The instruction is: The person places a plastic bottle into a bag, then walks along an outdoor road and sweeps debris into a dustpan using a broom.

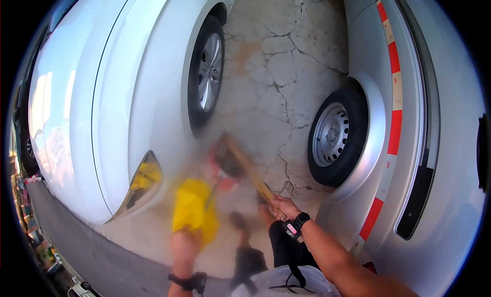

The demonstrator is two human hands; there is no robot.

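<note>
My left hand (186, 240) is closed on a bright yellow cloth (189, 207), which hangs in front of it beside the white car. My right hand (286, 207) wraps around the lower end of a wooden stick (248, 169), which slants up and left over the concrete. Next to the stick is a blurred red and dark object (227, 161); a thin grey line runs from it toward the cloth. Its kind cannot be made out, nor whether either hand is joined to it.
A white car (138, 67) with a front wheel (207, 69) stands on the left. On the right is a silver vehicle (450, 143) with red and white reflective tape (394, 92) and a steel wheel (335, 136). Cracked concrete (286, 56) lies between them.
</note>
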